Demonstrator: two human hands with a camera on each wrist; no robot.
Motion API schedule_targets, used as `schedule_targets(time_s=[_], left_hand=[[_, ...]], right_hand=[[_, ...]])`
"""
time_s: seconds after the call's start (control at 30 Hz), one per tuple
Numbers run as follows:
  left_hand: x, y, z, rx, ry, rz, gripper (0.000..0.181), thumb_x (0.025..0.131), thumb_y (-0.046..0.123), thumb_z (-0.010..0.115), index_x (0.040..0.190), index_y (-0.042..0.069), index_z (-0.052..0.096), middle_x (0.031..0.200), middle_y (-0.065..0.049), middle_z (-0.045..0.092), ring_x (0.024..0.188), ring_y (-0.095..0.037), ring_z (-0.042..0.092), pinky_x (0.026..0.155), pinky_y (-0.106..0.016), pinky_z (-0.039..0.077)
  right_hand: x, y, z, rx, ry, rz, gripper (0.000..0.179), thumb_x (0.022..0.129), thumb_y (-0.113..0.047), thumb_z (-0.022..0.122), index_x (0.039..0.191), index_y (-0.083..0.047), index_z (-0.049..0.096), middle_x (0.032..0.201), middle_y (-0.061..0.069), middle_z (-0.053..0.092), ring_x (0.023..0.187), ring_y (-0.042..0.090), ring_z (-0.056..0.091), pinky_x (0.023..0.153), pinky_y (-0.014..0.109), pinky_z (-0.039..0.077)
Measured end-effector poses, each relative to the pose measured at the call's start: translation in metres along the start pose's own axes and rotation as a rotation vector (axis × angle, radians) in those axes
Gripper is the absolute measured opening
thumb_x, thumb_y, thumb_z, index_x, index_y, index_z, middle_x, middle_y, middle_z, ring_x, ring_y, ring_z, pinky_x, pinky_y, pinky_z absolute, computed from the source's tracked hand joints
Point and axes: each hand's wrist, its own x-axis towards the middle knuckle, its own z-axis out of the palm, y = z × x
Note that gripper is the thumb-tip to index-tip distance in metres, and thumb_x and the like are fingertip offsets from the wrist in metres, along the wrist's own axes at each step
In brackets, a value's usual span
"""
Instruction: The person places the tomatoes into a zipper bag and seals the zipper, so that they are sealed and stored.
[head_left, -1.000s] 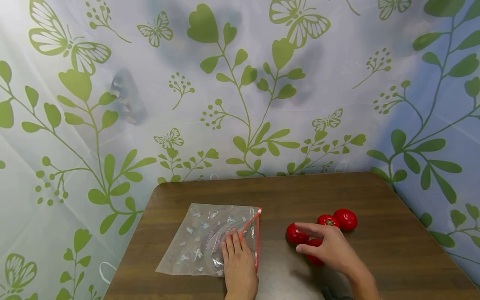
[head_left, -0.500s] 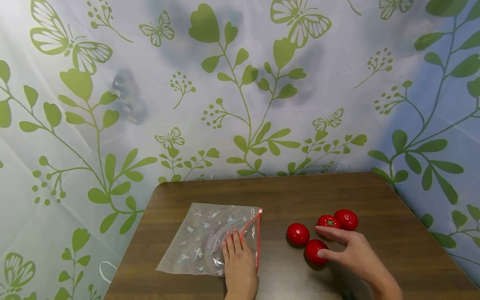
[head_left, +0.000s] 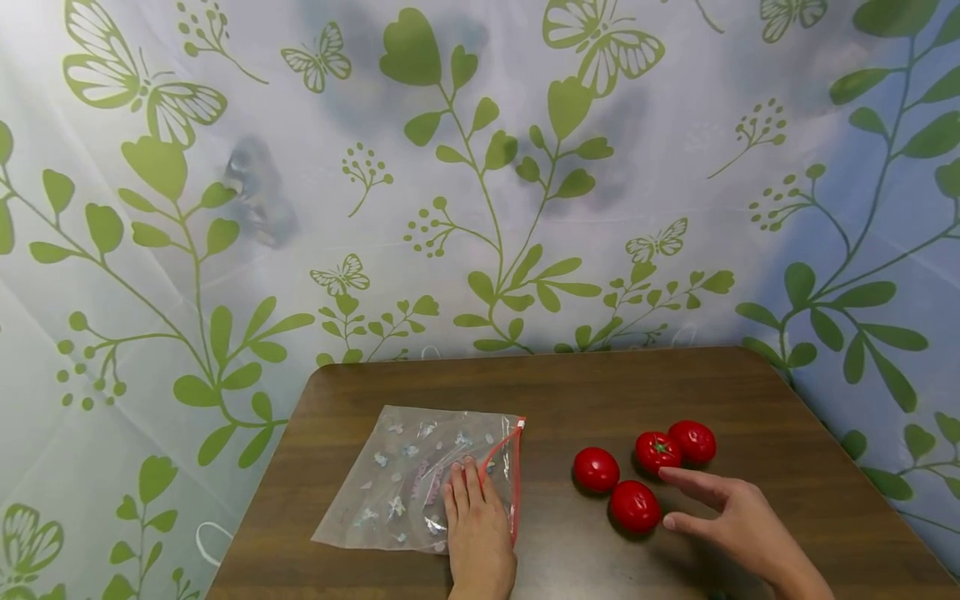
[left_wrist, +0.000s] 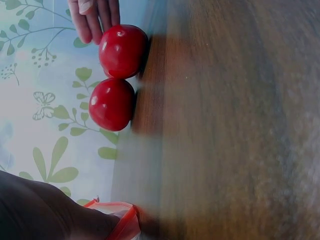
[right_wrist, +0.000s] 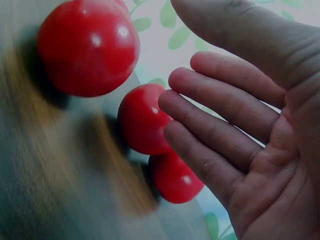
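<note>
My left hand (head_left: 480, 525) rests flat on a clear zip bag (head_left: 382, 483) with an orange-red zip edge and small printed motifs. In the left wrist view, the bag's orange rim (left_wrist: 129, 222) shows beside that hand. Several red tomatoes lie in a loose group to the right of the bag. My right hand (head_left: 742, 521) hovers just right of the nearest tomato (head_left: 635, 507), thumb and fingers spread, holding nothing. Behind it are a tomato with a green star-shaped top (head_left: 657, 452) and another tomato (head_left: 692, 442). One more tomato (head_left: 597, 469) sits closest to the bag.
A brown wooden table (head_left: 555, 383) carries everything. Behind and beside it hangs a pale curtain (head_left: 480, 208) printed with green leaves and butterflies. Bare tabletop lies between the bag and the tomatoes.
My right hand has drawn back rightward from over the tomatoes, leaving them all in plain sight. The left hand and the bag stay where they were.
</note>
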Motion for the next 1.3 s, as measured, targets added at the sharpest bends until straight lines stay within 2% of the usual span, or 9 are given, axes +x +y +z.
schedule_targets(time_s=[0.13, 0.4, 0.53, 0.67, 0.77, 0.87, 0.97, 1.17, 1.3], left_hand=[[-0.001, 0.0, 0.0, -0.008, 0.014, 0.005, 0.108, 0.053, -0.003, 0.1, 0.15, -0.013, 0.055, 0.163, -0.03, 0.051, 0.154, -0.05, 0.047, 0.127, -0.063, 0.039], [0.0, -0.001, 0.001, -0.015, 0.001, -0.003, 0.109, 0.052, -0.003, 0.1, 0.151, -0.012, 0.055, 0.164, -0.03, 0.05, 0.155, -0.05, 0.045, 0.127, -0.063, 0.038], [0.0, -0.001, 0.001, -0.012, -0.005, -0.002, 0.108, 0.054, -0.004, 0.099, 0.151, -0.013, 0.054, 0.164, -0.03, 0.05, 0.156, -0.05, 0.045, 0.128, -0.063, 0.038], [-0.001, 0.0, 0.0, -0.011, -0.005, -0.002, 0.107, 0.054, -0.005, 0.099, 0.151, -0.013, 0.054, 0.164, -0.03, 0.05, 0.156, -0.05, 0.045, 0.128, -0.063, 0.038], [-0.001, 0.0, -0.001, -0.009, -0.012, -0.004, 0.107, 0.055, -0.005, 0.099, 0.152, -0.012, 0.054, 0.165, -0.029, 0.049, 0.157, -0.049, 0.044, 0.128, -0.062, 0.037], [-0.001, 0.0, -0.002, -0.004, -0.017, -0.005, 0.109, 0.054, -0.004, 0.099, 0.152, -0.012, 0.053, 0.165, -0.029, 0.049, 0.157, -0.049, 0.043, 0.129, -0.062, 0.037], [-0.001, 0.0, -0.002, -0.002, -0.016, -0.006, 0.111, 0.053, -0.003, 0.1, 0.153, -0.011, 0.053, 0.165, -0.029, 0.049, 0.157, -0.049, 0.043, 0.129, -0.062, 0.036], [0.0, 0.0, -0.002, -0.011, -0.018, -0.009, 0.11, 0.053, -0.003, 0.1, 0.153, -0.011, 0.054, 0.165, -0.029, 0.049, 0.157, -0.049, 0.043, 0.129, -0.062, 0.036], [-0.001, 0.0, -0.001, -0.016, -0.011, -0.007, 0.11, 0.053, -0.004, 0.1, 0.152, -0.011, 0.054, 0.165, -0.029, 0.049, 0.157, -0.049, 0.044, 0.128, -0.063, 0.037]], right_hand=[[0.0, 0.005, 0.001, 0.01, -0.025, 0.019, 0.069, 0.089, -0.04, 0.091, 0.148, -0.012, 0.068, 0.149, 0.013, 0.07, 0.134, 0.038, 0.07, 0.101, 0.046, 0.063], [0.005, 0.014, 0.01, 0.052, -0.048, 0.029, 0.073, 0.087, -0.037, 0.093, 0.149, -0.007, 0.067, 0.149, 0.016, 0.07, 0.135, 0.041, 0.069, 0.104, 0.05, 0.061], [0.005, 0.019, 0.014, 0.041, -0.051, 0.005, 0.072, 0.087, -0.037, 0.093, 0.148, -0.008, 0.068, 0.148, 0.014, 0.071, 0.134, 0.038, 0.07, 0.103, 0.042, 0.063], [0.006, 0.021, 0.018, 0.025, -0.049, -0.024, 0.069, 0.088, -0.038, 0.092, 0.147, -0.01, 0.069, 0.147, 0.012, 0.072, 0.132, 0.034, 0.072, 0.1, 0.028, 0.063], [0.007, 0.02, 0.02, 0.014, -0.037, -0.051, 0.068, 0.087, -0.039, 0.093, 0.145, -0.011, 0.07, 0.146, 0.011, 0.072, 0.128, 0.026, 0.074, 0.098, 0.019, 0.06], [0.008, 0.02, 0.023, -0.008, -0.025, -0.075, 0.068, 0.086, -0.042, 0.093, 0.144, -0.014, 0.072, 0.145, 0.01, 0.073, 0.125, 0.015, 0.074, 0.097, 0.017, 0.058], [0.008, 0.019, 0.026, -0.031, -0.023, -0.081, 0.067, 0.085, -0.043, 0.094, 0.143, -0.016, 0.072, 0.144, 0.01, 0.074, 0.125, 0.012, 0.072, 0.097, 0.019, 0.058], [0.011, 0.018, 0.029, -0.032, -0.041, -0.046, 0.069, 0.085, -0.042, 0.094, 0.144, -0.014, 0.072, 0.145, 0.013, 0.073, 0.131, 0.034, 0.072, 0.101, 0.036, 0.063], [0.011, 0.018, 0.031, -0.01, -0.046, -0.019, 0.07, 0.085, -0.04, 0.094, 0.145, -0.013, 0.071, 0.146, 0.014, 0.072, 0.132, 0.037, 0.072, 0.102, 0.044, 0.063]])
